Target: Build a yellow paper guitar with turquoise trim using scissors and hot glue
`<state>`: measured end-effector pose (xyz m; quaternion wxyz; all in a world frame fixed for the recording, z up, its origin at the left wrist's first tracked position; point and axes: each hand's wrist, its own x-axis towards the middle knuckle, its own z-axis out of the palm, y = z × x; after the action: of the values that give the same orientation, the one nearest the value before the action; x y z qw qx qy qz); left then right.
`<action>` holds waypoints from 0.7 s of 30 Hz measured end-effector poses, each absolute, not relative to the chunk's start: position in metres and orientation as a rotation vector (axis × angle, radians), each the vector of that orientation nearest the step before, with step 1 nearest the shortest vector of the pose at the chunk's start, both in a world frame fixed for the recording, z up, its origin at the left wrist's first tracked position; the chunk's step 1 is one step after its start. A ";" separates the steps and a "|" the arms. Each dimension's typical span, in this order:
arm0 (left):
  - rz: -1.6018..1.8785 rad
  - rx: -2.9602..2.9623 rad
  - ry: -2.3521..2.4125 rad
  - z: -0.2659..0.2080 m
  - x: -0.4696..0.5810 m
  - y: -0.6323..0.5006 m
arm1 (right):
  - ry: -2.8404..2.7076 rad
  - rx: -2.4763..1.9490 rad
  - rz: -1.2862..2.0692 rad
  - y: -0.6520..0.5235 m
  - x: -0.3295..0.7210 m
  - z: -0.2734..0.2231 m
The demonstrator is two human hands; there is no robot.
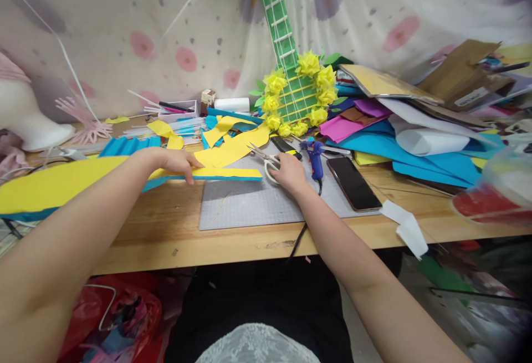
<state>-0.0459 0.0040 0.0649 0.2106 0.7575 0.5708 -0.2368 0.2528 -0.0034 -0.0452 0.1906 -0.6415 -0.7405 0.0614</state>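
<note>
My left hand (177, 162) is closed on the narrow end of a long yellow-and-blue piece (226, 173), which looks like paper or foam sheet. Its wide rounded part (54, 183) stretches to the left under my forearm. On the right, my right hand (290, 173) has its fingers at the white handles of a pair of scissors (266, 158), whose blades point left and away from me. Just behind the narrow end lies a loose yellow sheet (233, 149). Beneath the scissors is a grey cutting mat (245, 208).
A blue glue gun (315, 159) and a phone (354, 183) lie right of my right hand. Behind stands a green guitar-shaped craft (291, 94) with yellow flowers. Stacked coloured sheets (432, 166) and a clear plastic container (494, 197) occupy the right side.
</note>
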 end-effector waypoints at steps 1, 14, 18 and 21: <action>-0.620 2.184 1.671 0.065 -0.045 0.001 | -2.083 -1.803 0.176 -0.004 0.253 -0.046; 0.016 3.207 1.585 0.039 -0.023 -0.044 | -2.128 -1.138 0.579 -0.015 0.234 -0.030; 0.104 3.225 1.565 0.031 -0.025 -0.047 | -2.315 -1.360 0.489 -0.020 0.225 -0.026; 0.195 3.203 1.574 0.046 -0.033 -0.050 | -2.305 -1.434 0.312 -0.019 0.227 -0.029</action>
<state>-0.0333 -0.0502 0.0459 -0.2143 0.8753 0.4301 0.0534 0.2269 -0.0188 -0.0290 0.2032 -0.5138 -0.8260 0.1118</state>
